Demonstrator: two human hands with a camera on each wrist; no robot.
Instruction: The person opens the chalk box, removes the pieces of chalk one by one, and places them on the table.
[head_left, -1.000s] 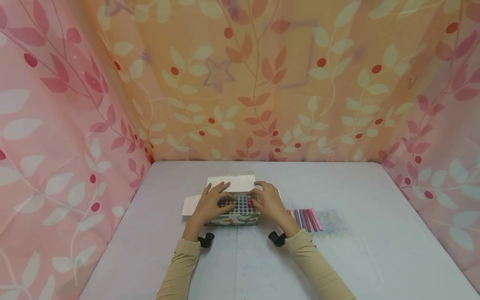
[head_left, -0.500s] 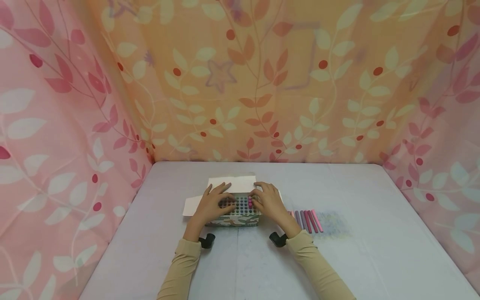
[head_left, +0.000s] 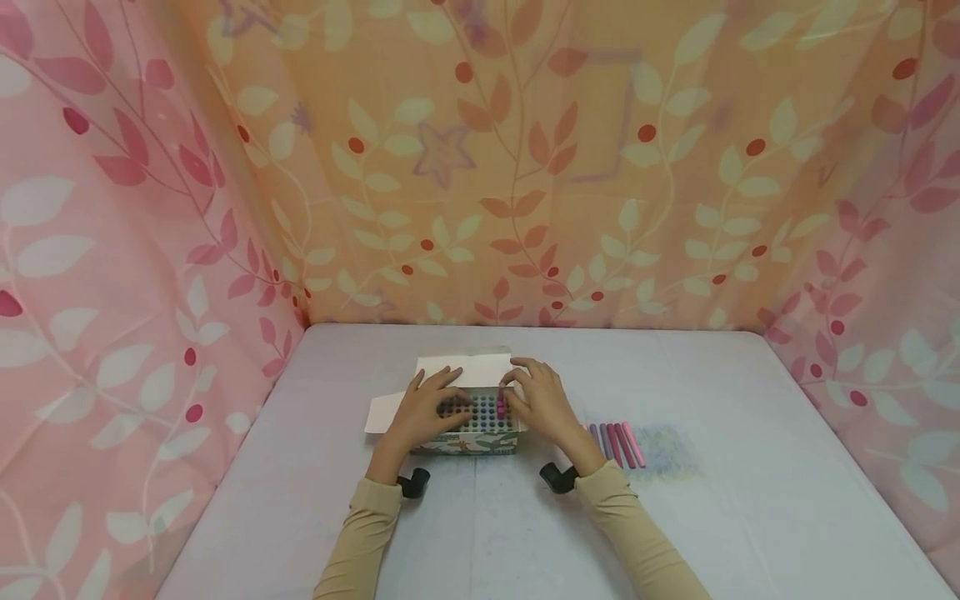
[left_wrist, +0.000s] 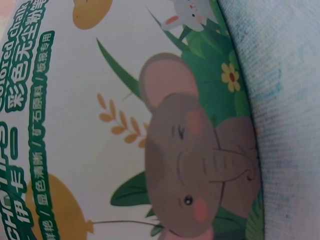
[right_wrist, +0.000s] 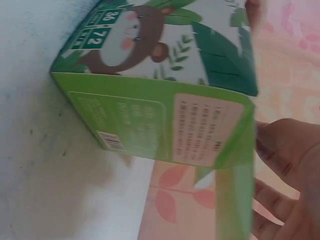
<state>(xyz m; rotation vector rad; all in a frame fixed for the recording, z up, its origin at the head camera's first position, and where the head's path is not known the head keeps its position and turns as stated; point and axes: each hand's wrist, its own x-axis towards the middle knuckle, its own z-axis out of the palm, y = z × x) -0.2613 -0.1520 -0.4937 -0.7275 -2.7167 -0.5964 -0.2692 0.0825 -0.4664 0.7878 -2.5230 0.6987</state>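
Observation:
An open cardboard box of coloured chalk stands mid-table, its rows of round chalk ends facing up. The left hand rests over the left part of the box, fingers spread and thumb lying along the near side. At the box's right end, the right hand pinches a magenta chalk stick between thumb and index finger, upright over its row. Printed animals cover the box front in the left wrist view. The right wrist view shows the green box side, with fingers of the right hand beyond it.
Several pink, magenta and purple chalk sticks lie side by side right of the box, partly behind the right forearm. Bluish chalk dust marks the cloth there. White box flaps stand open at the back and left. Patterned curtains surround the table.
The right hand has shifted slightly up and right, and the magenta chalk stick in its fingers stands higher above the row. The left hand keeps its place on the box.

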